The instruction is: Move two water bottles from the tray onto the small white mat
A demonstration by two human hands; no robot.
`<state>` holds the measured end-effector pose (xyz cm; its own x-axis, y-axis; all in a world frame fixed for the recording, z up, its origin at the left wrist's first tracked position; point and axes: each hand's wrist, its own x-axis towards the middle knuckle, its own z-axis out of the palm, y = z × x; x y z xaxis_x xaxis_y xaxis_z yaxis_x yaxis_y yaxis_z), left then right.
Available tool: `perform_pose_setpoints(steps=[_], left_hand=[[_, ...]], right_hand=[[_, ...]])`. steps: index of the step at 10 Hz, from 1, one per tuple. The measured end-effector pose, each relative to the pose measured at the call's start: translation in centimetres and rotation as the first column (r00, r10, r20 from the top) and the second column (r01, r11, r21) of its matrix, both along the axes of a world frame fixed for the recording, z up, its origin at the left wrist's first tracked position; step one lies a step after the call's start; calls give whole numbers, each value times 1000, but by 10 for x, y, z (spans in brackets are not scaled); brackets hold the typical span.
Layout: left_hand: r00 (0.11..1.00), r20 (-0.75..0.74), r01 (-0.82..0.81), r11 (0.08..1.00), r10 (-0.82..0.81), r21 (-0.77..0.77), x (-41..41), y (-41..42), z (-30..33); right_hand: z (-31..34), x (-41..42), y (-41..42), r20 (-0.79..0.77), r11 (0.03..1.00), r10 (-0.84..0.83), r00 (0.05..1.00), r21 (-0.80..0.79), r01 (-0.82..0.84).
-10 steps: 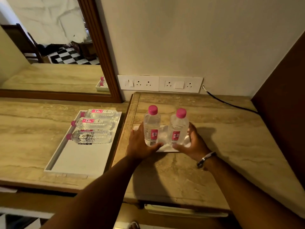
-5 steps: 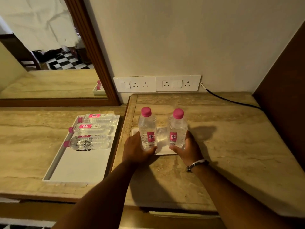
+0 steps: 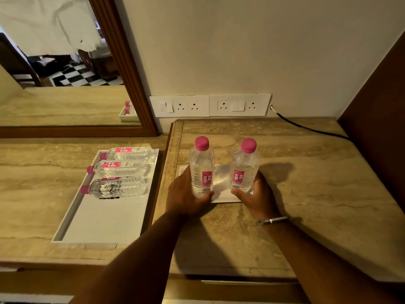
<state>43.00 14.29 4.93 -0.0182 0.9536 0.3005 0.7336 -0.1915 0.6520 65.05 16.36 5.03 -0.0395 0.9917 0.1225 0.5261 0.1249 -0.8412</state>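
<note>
Beige stone counter (image 3: 306, 194) runs under a plain wall with a strip of sockets (image 3: 210, 105), and everything I care about sits relative to the small white mat (image 3: 221, 196) in front of me. Both upright water bottles are on it: the left bottle (image 3: 202, 170) at its left end, the right bottle (image 3: 245, 167) at its right end, apart from each other with bare mat between. My left hand (image 3: 186, 196) wraps the lower part of the left bottle, fingers (image 3: 205, 196) curled closed around its base; my right hand (image 3: 258, 198) does the same on the right bottle, thumb across the front near the bottom. Off to the mat's left lies the white tray (image 3: 105, 220), with three more bottles (image 3: 118, 168) lying flat at its far end. These look full, so I judge them fairly heavy for their size, with thin clear walls that would dent under a hard squeeze (and smooth plastic may be slippery). A low hold near the base, below the pink label, seems safest, since they are tall and narrow and could tip. Both seem placed; letting go gently is what remains.
</note>
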Motion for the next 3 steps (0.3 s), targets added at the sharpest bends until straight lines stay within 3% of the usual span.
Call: perform_pose_setpoints(steps=[3], left_hand=[[999,-33,0,1000,-1,-20,-9,2,-3]], right_hand=[[5,10,-8,-123,998,66,990,32,-63]])
